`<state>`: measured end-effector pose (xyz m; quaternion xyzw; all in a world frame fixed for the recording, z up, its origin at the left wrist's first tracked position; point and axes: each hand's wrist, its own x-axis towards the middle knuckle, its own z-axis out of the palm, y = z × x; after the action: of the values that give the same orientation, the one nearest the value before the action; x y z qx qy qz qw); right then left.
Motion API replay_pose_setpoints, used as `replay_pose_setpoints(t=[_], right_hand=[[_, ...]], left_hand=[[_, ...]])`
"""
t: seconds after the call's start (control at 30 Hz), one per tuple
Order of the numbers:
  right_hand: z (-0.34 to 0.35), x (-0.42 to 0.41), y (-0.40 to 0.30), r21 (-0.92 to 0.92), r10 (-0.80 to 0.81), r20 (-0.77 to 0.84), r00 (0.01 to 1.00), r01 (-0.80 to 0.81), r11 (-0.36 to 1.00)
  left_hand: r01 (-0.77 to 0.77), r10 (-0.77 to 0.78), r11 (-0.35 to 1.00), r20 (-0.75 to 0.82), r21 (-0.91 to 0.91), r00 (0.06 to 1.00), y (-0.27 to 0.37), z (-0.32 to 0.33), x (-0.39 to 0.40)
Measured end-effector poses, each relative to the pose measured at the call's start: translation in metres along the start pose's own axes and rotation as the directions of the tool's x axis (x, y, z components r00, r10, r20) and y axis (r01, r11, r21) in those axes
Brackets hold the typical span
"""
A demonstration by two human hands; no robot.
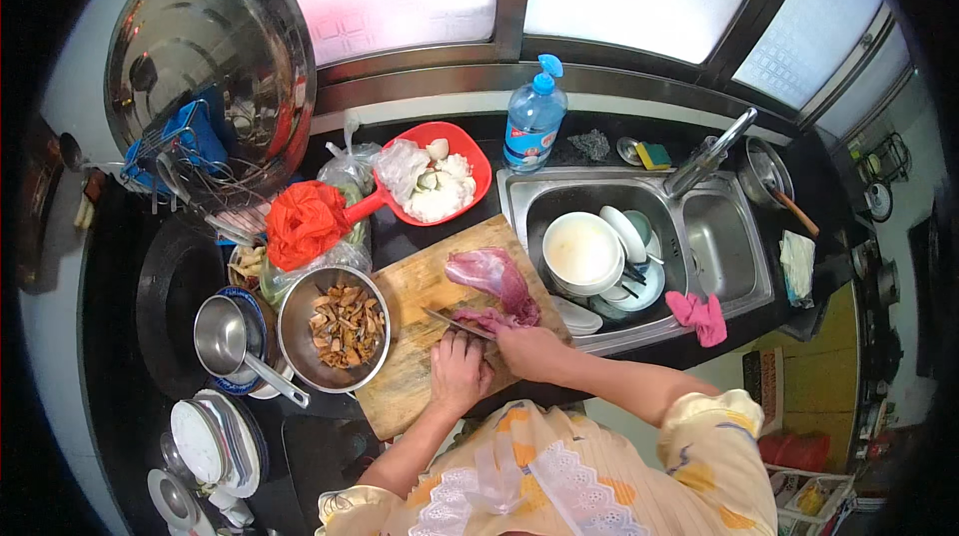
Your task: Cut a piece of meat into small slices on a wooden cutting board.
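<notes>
My right hand (528, 351) grips a kitchen knife (458, 322) whose blade points to the left across a wooden cutting board (408, 386). A large piece of raw red meat (494, 281) lies on the board beyond the knife, its thin lower end close along the blade. My left hand (458, 373) is on the board with fingers bent, the tips right by the near side of the blade. Whether something is pinned under those fingertips is hidden. The knife's handle is covered by my right hand.
Left of the board stands a steel bowl (292, 334) of brown chopped pieces. Behind it are a red colander (483, 161) with white food and a red plastic bag (303, 225). The sink (539, 199) at right holds stacked bowls (581, 247); a pink cloth (700, 317) hangs over its edge.
</notes>
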<state>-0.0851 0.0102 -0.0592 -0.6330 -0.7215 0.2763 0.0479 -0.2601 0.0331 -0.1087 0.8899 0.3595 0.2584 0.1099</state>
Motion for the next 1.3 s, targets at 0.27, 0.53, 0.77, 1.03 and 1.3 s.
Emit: replay_pose_setpoints(t=[0.27,0.53,0.77,1.03,1.3], right_hand=[[0.005,-0.026,0.011,-0.014,-0.033,-0.004,0.999,0.033,0.999],[-0.010,-0.040,0.018,-0.071,0.076,0.110,0.991,-0.068,0.995],[0.000,0.007,0.021,0.008,-0.031,-0.131,0.991,0.032,0.999],[-0.038,-0.045,-0.005,-0.061,-0.028,0.098,0.995,0.034,0.998],[-0.018,-0.021,-0.001,0.011,-0.002,0.103,0.995,0.001,1.000]], left_hand=[[0.064,-0.064,0.998,0.056,0.012,0.996,-0.009,0.009,-0.010],[0.119,-0.128,0.984,-0.066,-0.131,0.990,0.006,-0.007,-0.013],[0.046,-0.044,0.998,0.056,-0.038,0.997,-0.003,-0.004,-0.023],[0.043,-0.043,0.999,0.026,0.001,0.999,-0.008,0.004,-0.021],[0.089,-0.088,0.996,0.031,-0.023,0.996,-0.005,0.001,-0.012]])
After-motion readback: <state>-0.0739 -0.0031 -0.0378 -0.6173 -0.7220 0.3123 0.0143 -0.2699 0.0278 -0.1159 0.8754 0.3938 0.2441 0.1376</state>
